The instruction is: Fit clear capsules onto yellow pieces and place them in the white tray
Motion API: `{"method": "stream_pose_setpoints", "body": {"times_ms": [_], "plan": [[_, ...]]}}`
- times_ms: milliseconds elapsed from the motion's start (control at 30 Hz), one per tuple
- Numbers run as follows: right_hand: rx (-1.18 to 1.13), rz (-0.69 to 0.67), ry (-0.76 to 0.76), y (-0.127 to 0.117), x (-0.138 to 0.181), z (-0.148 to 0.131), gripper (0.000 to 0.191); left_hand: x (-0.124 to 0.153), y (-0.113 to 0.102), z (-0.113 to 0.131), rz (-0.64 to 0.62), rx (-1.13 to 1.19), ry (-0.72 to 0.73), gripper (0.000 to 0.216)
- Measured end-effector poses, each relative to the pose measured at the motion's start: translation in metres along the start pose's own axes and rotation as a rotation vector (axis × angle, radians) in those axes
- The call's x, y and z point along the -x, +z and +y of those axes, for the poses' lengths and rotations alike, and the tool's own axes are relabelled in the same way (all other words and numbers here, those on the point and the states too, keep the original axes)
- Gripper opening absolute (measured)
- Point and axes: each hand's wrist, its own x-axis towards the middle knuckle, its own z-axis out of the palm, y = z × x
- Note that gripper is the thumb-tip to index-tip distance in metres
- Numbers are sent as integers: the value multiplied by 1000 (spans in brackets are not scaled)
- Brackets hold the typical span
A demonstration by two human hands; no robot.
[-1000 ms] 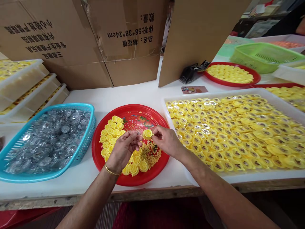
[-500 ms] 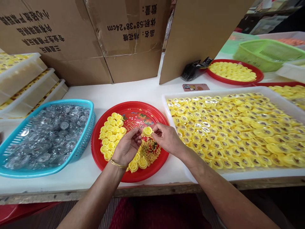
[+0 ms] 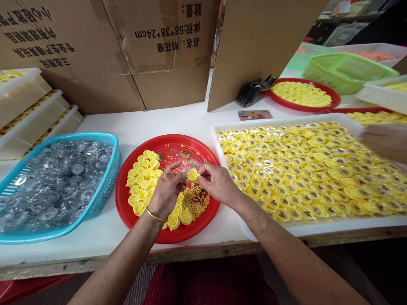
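Over a red round tray [image 3: 127, 212], my right hand [image 3: 218, 185] pinches a small yellow cup [image 3: 192, 175] by its edge. My left hand [image 3: 167, 190], a gold bangle on its wrist, is closed in a pinch right beside the cup, touching its left side. What its fingertips hold is too small to make out. On the red tray lie rows of yellow cups [image 3: 143, 180] and a heap of small yellow and orange beads [image 3: 197, 200].
A blue basket [image 3: 104, 195] of clear lids sits at left. A white tray [image 3: 229, 220] of filled yellow cups lies at right, with another person's blurred hand [image 3: 386, 142] over it. Cardboard boxes [image 3: 165, 46] stand behind. Stacked white trays [image 3: 34, 118], a second red tray [image 3: 302, 94], a green basket [image 3: 346, 72].
My two hands stay together at the yellow cup with only slight finger movement. Another person's hand has come into view at the right edge.
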Motion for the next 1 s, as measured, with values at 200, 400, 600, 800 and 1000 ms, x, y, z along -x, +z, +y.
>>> {"method": "stream_pose_setpoints", "body": {"times_ms": [200, 400, 600, 800, 1000], "plan": [[-123, -31, 106, -1, -1, 1, 4, 3, -1, 3, -56, -232, 27, 41], [-416, -90, 273, 0, -1, 3, 5, 3, -3, 2, -123, -445, 168, 34], [-617, -127, 377, -1, -4, -6, 11, 2, -5, 15, -257, -769, 245, 27], [-732, -134, 425, -4, -5, -12, 16, 2, -4, 25, -209, -502, 125, 15], [-751, -37, 410, -4, -5, -11, 16, 5, -4, 16, -119, -86, -57, 26]]}}
